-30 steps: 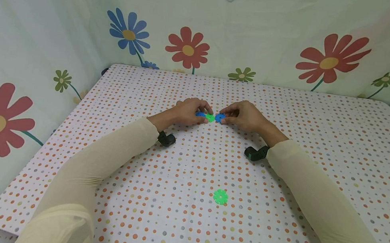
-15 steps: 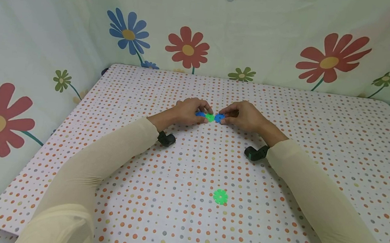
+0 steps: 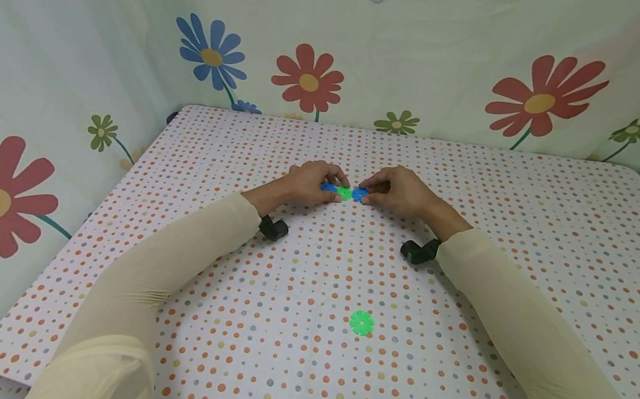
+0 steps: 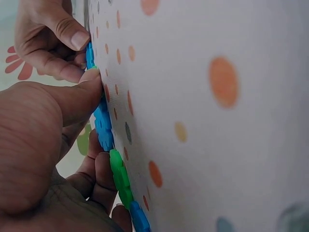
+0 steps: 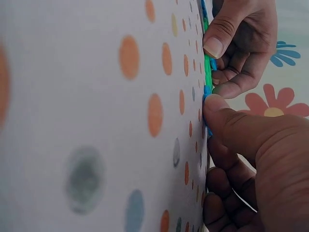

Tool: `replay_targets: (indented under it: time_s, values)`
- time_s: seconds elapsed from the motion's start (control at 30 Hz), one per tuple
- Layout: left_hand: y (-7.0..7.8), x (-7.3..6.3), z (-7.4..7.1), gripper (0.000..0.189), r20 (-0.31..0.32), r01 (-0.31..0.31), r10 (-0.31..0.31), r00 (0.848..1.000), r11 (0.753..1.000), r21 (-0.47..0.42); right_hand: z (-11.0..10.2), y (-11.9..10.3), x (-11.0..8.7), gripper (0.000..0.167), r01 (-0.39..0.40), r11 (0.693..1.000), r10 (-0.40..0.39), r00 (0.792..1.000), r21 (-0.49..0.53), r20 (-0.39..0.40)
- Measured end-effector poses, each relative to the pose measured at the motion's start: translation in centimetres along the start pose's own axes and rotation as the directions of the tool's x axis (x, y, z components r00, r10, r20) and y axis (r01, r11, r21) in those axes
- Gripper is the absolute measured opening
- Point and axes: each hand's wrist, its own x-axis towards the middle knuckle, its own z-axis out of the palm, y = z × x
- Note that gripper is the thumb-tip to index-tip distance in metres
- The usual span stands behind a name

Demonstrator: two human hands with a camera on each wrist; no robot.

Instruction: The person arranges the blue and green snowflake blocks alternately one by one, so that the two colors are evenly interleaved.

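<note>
Slotted plastic discs, shaped like snowflakes, lie in a row in the head view. My left hand (image 3: 308, 184) pinches the row near a green disc (image 3: 345, 194), its fingers over a blue disc (image 3: 329, 188). Facing it, my right hand (image 3: 404, 192) pinches another blue disc (image 3: 359, 194) between thumb and fingers. Those green and blue rims meet; whether their slots interlock cannot be made out. The left wrist view reveals more of the row under my left hand: a blue disc (image 4: 102, 126), a green disc (image 4: 119, 176) and a further blue disc (image 4: 139, 217).
Nearer the body, a loose green disc (image 3: 362, 316) lies flat on the dotted tabletop (image 3: 289, 367). Dark wrist cameras (image 3: 274, 229) hang below both wrists. Behind the table's far edge stands a flower-print curtain (image 3: 431, 54).
The blue disc in my right hand has shifted very slightly left, toward the green disc. My left hand and the loose green disc stay where they were.
</note>
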Motion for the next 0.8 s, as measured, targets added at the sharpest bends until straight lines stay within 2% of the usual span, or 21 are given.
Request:
replay_targets:
  time_s: [0.27,0.5,0.63,0.73,0.8]
  values:
    - [0.3,-0.1,-0.1,0.029,0.000,0.012,-0.012,1.000,1.000,0.010,0.1,0.1,0.1,0.033,0.021,1.000,-0.021,1.000,-0.019,-0.007]
    - [0.1,-0.1,-0.2,0.030,0.020,0.012,-0.012,1.000,1.000,-0.019,0.1,-0.2,0.0,0.035,0.018,0.999,-0.018,1.000,-0.041,0.000]
    - [0.0,0.0,-0.2,0.033,0.036,0.037,-0.033,0.999,0.995,-0.092,0.0,-0.4,-0.6,0.043,0.016,0.998,-0.015,1.000,-0.064,0.011]
    - [0.0,-0.1,-0.3,0.035,0.049,0.051,-0.043,0.998,0.986,-0.156,-0.1,-1.1,-1.5,0.048,0.005,0.998,-0.003,0.999,-0.059,0.045]
    - [0.1,-0.1,-0.3,0.037,0.058,0.052,-0.043,0.997,0.984,-0.168,-0.1,-1.7,-2.4,0.051,-0.009,0.999,0.012,0.997,-0.045,0.074]
